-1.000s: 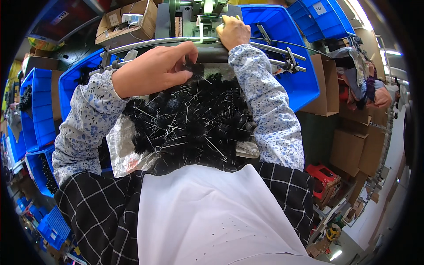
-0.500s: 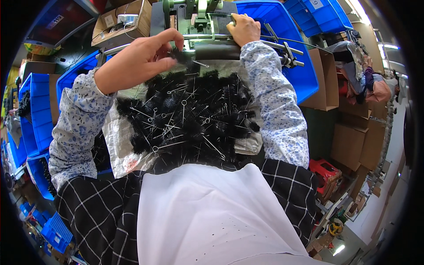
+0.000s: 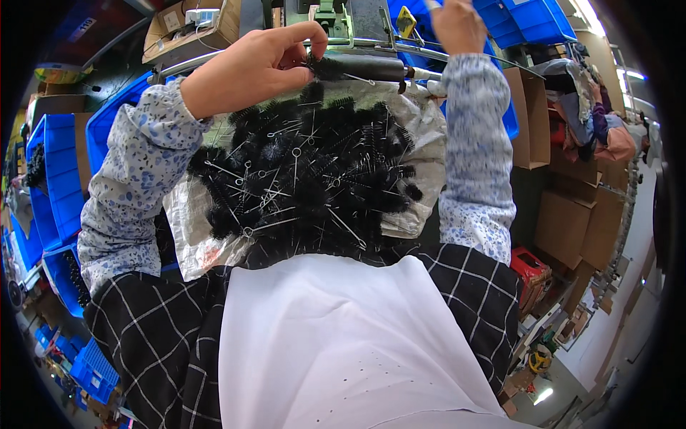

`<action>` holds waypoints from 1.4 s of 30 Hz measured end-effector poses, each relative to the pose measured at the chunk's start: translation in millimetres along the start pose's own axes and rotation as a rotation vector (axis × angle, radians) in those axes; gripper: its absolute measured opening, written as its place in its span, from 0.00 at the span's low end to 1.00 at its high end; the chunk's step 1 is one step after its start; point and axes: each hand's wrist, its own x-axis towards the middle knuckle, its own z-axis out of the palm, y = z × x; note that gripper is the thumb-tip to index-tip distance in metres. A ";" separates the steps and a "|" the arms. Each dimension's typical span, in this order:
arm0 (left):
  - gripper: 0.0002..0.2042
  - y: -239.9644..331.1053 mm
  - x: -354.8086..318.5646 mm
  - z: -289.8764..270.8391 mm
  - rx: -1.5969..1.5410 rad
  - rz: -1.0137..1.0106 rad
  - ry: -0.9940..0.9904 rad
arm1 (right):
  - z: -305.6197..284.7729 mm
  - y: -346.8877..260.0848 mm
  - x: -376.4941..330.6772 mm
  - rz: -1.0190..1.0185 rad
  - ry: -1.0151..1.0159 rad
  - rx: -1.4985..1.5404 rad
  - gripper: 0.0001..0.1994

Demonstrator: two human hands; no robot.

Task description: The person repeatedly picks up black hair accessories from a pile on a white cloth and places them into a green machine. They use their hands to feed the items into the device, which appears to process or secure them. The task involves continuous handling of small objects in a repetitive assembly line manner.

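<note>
At your left edge, a blue bin (image 3: 64,179) holds black bristled items; a lower blue bin (image 3: 58,282) stands just nearer to you. Far left, an open carton (image 3: 168,48) carries a small white device (image 3: 204,16).

Your left hand (image 3: 250,71) reaches in from the left, above the far left part of the work area. Its thumb and forefinger are pinching a black brush (image 3: 327,69) by the bristles. The brush lies crosswise, its wire handle pointing right and slightly toward you. It is above the far edge of the brush pile (image 3: 307,179) and in line with a dark bar (image 3: 377,68); whether it touches the bar cannot be told.

The pile sits in the centre, black bristles and looped wire handles crossing in all directions, on a whitish sack (image 3: 191,232) exposed on both sides. A white apron (image 3: 321,343) covers your front, nearer than the pile. Beyond the bar stands a green machine (image 3: 326,16), with a yellow piece (image 3: 406,23) to its right.

Your right hand (image 3: 459,28) is at the far right, raised and blurred. The state of its fingers cannot be told, nor whether they grip anything. Farther right stands a cardboard box (image 3: 525,118), with a red object (image 3: 529,275) nearer you.
</note>
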 end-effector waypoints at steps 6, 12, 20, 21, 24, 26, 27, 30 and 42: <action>0.11 -9.7 14.3 11.4 -0.059 0.011 0.150 | -30.7 -85.5 -57.2 -0.206 -0.748 1.066 0.15; 0.24 -13.5 -25.0 5.3 0.043 -0.175 -0.090 | 25.4 -56.3 -33.8 -0.190 -0.217 0.266 0.14; 0.09 -16.5 -53.5 27.8 0.161 -0.094 -0.445 | 78.2 -40.4 -9.8 -0.252 -0.121 -0.011 0.13; 0.09 -15.7 -52.8 28.3 0.144 -0.096 -0.415 | 81.8 -38.2 -8.8 -0.255 -0.111 -0.008 0.12; 0.08 -21.4 -54.2 34.6 0.198 0.015 -0.353 | 89.1 -37.1 -6.5 -0.280 -0.093 0.030 0.12; 0.08 -15.0 -51.8 32.7 0.206 -0.002 -0.415 | 91.6 -37.9 -6.6 -0.291 -0.095 0.053 0.11; 0.07 -11.7 -51.1 30.5 0.210 -0.011 -0.446 | 92.1 -38.4 -6.8 -0.292 -0.100 0.061 0.11; 0.07 -8.1 -51.2 23.5 0.160 -0.048 -0.431 | 96.7 -34.8 -5.4 -0.296 -0.073 0.113 0.12; 0.08 4.1 -56.1 -24.3 0.024 -0.022 -0.091 | 77.4 -13.0 -30.0 -0.036 -0.241 -0.057 0.16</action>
